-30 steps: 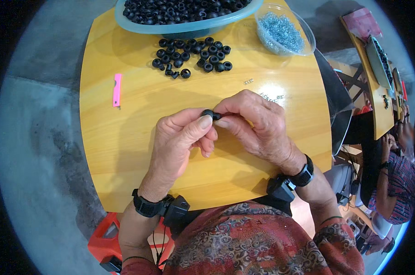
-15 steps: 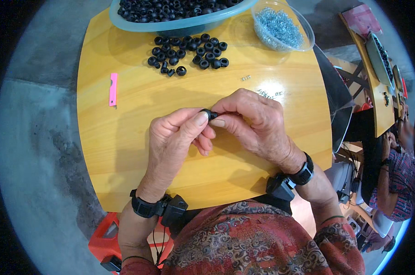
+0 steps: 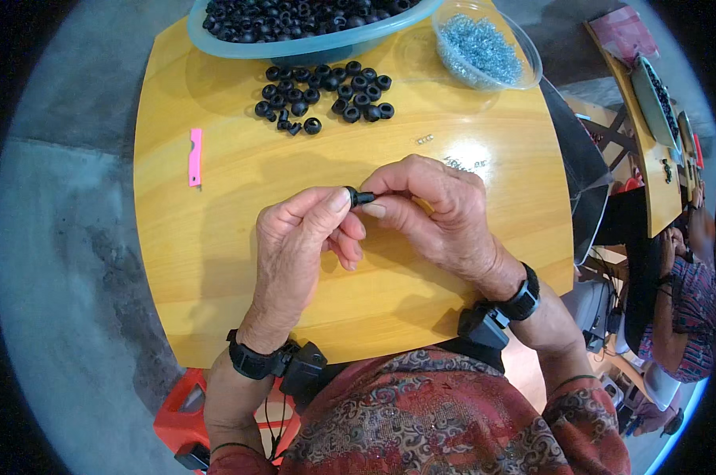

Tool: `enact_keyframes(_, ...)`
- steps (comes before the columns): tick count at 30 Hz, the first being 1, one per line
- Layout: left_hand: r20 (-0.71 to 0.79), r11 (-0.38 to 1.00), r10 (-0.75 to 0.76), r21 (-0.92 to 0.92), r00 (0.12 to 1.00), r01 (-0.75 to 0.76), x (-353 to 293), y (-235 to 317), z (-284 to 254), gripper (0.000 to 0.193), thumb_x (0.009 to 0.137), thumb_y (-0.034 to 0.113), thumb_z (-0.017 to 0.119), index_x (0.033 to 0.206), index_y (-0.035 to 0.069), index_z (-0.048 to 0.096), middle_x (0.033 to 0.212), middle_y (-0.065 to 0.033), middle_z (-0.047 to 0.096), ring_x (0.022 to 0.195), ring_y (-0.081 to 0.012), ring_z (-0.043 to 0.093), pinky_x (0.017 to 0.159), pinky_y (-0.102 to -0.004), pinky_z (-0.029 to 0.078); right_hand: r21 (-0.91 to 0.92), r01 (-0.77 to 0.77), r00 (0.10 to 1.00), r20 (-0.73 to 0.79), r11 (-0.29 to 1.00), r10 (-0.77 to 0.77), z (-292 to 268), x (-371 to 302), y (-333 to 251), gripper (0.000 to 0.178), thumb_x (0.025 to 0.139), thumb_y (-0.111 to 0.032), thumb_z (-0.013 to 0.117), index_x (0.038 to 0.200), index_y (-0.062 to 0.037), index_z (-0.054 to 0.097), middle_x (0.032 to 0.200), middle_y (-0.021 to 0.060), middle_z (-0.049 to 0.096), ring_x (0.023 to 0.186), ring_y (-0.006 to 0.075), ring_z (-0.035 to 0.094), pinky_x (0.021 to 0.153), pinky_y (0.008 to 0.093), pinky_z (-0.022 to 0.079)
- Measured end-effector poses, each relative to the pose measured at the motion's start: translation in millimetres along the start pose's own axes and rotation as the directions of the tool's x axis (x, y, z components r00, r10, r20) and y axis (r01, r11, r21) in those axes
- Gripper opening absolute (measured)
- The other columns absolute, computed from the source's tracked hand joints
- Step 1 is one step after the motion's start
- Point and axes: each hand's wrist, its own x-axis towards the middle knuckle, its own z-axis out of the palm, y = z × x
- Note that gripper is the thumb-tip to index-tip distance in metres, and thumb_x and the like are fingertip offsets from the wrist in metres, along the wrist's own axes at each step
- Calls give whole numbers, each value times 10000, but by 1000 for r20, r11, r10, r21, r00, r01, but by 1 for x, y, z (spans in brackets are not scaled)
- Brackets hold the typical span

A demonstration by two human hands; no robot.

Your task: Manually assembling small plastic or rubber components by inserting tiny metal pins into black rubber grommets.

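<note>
Over the middle of the table, my left hand pinches a round black cord-lock body between thumb and fingertips. A narrow black plunger sticks out of its right side. My right hand closes thumb and forefinger on the plunger's outer end, partly hiding it. Beyond my hands lies a group of round black cord-lock bodies, with several small black plungers at its near edge. A few tiny metal springs lie past my right hand, and more springs are nearer it, in the glare.
A large pale-blue basin full of black parts stands at the table's far edge. Right of it is a clear plastic bowl of springs. A pink flat-handled tool lies at left. Another person sits at a table on the right.
More of the plunger now shows between my two hands. My left hand has shifted very slightly left; the parts on the table look the same.
</note>
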Motion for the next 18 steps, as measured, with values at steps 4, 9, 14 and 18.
enact_keyframes(4,0,1000,3,-23,1000,-3,1,-1,-2,261,904,218,562,865,-32,624,689,-78,607,531,-113,565,469,-228,468,55,-183,983,28,981,182,-1,-1,-7,129,736,-78,701,836,-40,630,730,85,624,656,195,629,562,289,494)
enact_keyframes(9,-4,999,-14,-50,1000,13,2,0,-1,250,897,216,572,866,-25,630,693,-83,614,529,-116,568,469,-232,471,67,-191,981,24,979,190,0,-1,-6,130,734,-51,691,845,-39,625,738,88,623,667,199,631,572,291,497)
enact_keyframes(14,-15,999,-9,-31,1000,8,3,0,0,249,896,216,573,874,-25,630,696,-82,615,531,-116,570,471,-232,472,-31,15,1000,-3,999,-16,0,0,-2,155,732,-33,682,872,-45,616,732,92,617,675,238,629,579,305,499)
enact_keyframes(18,-22,1000,-12,-25,1000,12,2,-1,1,250,898,217,568,882,-25,627,694,-80,613,532,-115,571,473,-234,474,-3,42,999,-7,999,-42,0,1,-1,144,739,-26,677,870,-44,621,726,87,616,671,226,633,576,300,498)
